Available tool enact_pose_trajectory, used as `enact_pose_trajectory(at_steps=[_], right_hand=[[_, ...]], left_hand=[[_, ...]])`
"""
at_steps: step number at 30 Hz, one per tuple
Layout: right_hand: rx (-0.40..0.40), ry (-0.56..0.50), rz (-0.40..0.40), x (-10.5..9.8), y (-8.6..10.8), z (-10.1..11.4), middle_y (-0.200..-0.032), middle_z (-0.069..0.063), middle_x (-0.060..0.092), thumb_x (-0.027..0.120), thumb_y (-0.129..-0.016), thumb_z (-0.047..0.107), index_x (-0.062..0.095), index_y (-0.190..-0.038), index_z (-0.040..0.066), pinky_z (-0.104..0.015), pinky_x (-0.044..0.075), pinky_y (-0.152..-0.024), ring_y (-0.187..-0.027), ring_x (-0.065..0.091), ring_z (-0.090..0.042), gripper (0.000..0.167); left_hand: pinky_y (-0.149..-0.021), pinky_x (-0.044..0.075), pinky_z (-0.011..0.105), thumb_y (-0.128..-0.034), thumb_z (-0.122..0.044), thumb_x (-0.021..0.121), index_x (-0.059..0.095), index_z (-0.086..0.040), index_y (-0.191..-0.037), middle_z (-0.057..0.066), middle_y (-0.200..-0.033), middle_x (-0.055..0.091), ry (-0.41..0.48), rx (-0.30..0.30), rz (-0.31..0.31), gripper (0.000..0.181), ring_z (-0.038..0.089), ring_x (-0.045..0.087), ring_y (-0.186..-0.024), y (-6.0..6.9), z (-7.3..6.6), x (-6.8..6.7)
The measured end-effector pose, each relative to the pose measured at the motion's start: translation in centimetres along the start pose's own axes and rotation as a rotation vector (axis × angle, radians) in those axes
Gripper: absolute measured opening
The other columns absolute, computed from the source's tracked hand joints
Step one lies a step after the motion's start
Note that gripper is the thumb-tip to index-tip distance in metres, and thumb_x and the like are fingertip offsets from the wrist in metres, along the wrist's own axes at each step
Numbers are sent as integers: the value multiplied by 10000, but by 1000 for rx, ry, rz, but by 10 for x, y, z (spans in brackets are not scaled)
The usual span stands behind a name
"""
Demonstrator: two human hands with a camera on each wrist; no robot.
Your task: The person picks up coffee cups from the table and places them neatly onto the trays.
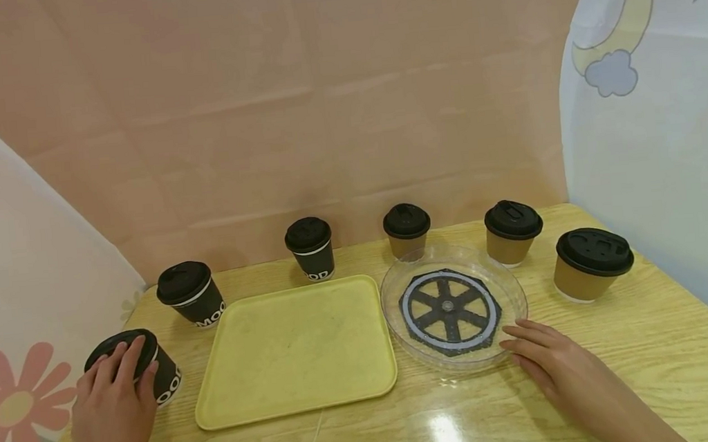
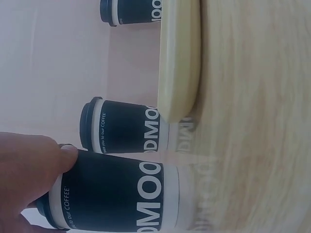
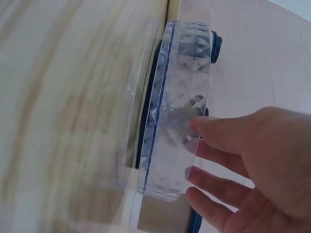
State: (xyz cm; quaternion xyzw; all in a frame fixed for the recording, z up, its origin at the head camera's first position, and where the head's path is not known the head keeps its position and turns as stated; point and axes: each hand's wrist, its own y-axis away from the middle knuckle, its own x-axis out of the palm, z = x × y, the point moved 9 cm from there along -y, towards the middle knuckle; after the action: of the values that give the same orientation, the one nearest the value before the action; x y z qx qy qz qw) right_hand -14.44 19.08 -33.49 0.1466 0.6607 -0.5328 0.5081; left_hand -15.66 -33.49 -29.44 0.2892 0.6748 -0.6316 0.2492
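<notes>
My left hand [image 1: 113,399] grips a black paper coffee cup [image 1: 168,376] at its lid, fingers over the top; in the left wrist view the thumb presses the side of this upright cup [image 2: 112,189]. At the clear round tray [image 1: 424,360], my right hand [image 1: 559,364] pinches the near right rim. Seen from the right wrist, the thumb lies outside the faceted wall [image 3: 182,77] and the fingers reach over the rim. A dark wheel-like disc with a pale ring [image 1: 448,311] shows through the tray's bottom. Between the hands lies a yellow rectangular tray [image 1: 302,350].
Two more black lidded cups, one [image 1: 201,306] at the left and one [image 1: 316,258] at the back, stand beyond the yellow tray. Three brown lidded cups [image 1: 408,244], [image 1: 508,247], [image 1: 586,279] curve behind and right of the clear tray. Cloth sheets [image 1: 320,112] surround the wooden table [image 1: 377,441].
</notes>
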Motion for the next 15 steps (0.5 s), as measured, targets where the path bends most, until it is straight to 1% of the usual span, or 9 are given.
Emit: enact_pose_trajectory(at_steps=[2,3,6,11,12,13,15], right_hand=[[13,-19,-3,0,-1,0,-1118,8,717,821,-677,76,749,-1028,181,32,238,-1038,-1080,653,-276,374],[20,-28,-5,1,-1,-1,-1105,13,722,821,-676,68,749,-1025,179,38,237,-1035,-1075,658,-276,373],[51,-57,-11,1,-2,-3,-1077,20,733,816,-696,60,751,-1017,179,48,263,-1011,-1054,675,-278,348],[68,-80,-9,1,-4,-5,-1043,14,746,811,-706,47,760,-991,174,53,324,-958,-1022,695,-288,316],[70,-77,-2,2,-5,-5,-1044,10,747,810,-706,45,761,-990,172,15,394,-932,-1020,697,-288,315],[74,-76,5,2,-5,-5,-1043,8,747,809,-707,43,762,-991,171,-9,431,-910,-1020,697,-289,315],[82,-80,25,3,-6,-6,-1054,-14,746,802,-713,33,762,-998,158,-141,543,-851,-1023,695,-298,314]], left_hand=[[-1038,368,591,-838,-50,706,573,7,-1287,345,-1204,590,5,-9,-4,472,519,505,-1119,0,0,-1],[-1039,370,591,-833,-50,712,575,5,-1286,341,-1207,592,7,-15,-5,476,518,506,-1122,0,1,-1],[-1050,372,582,-832,-57,718,576,4,-1291,333,-1215,596,11,-28,-6,484,513,509,-1128,0,1,-1],[-1041,380,579,-832,-63,719,577,41,-1265,338,-1214,596,23,-37,-18,467,515,512,-1124,0,1,-3],[-1045,379,578,-836,-64,716,577,46,-1262,338,-1216,595,27,-41,-19,462,515,511,-1126,0,1,-3],[-1044,379,579,-837,-65,716,579,49,-1258,337,-1221,593,32,-46,-18,458,514,509,-1131,-1,2,-3],[-1048,378,582,-838,-65,714,586,45,-1259,334,-1227,593,39,-58,-21,454,513,508,-1137,0,2,-3]])
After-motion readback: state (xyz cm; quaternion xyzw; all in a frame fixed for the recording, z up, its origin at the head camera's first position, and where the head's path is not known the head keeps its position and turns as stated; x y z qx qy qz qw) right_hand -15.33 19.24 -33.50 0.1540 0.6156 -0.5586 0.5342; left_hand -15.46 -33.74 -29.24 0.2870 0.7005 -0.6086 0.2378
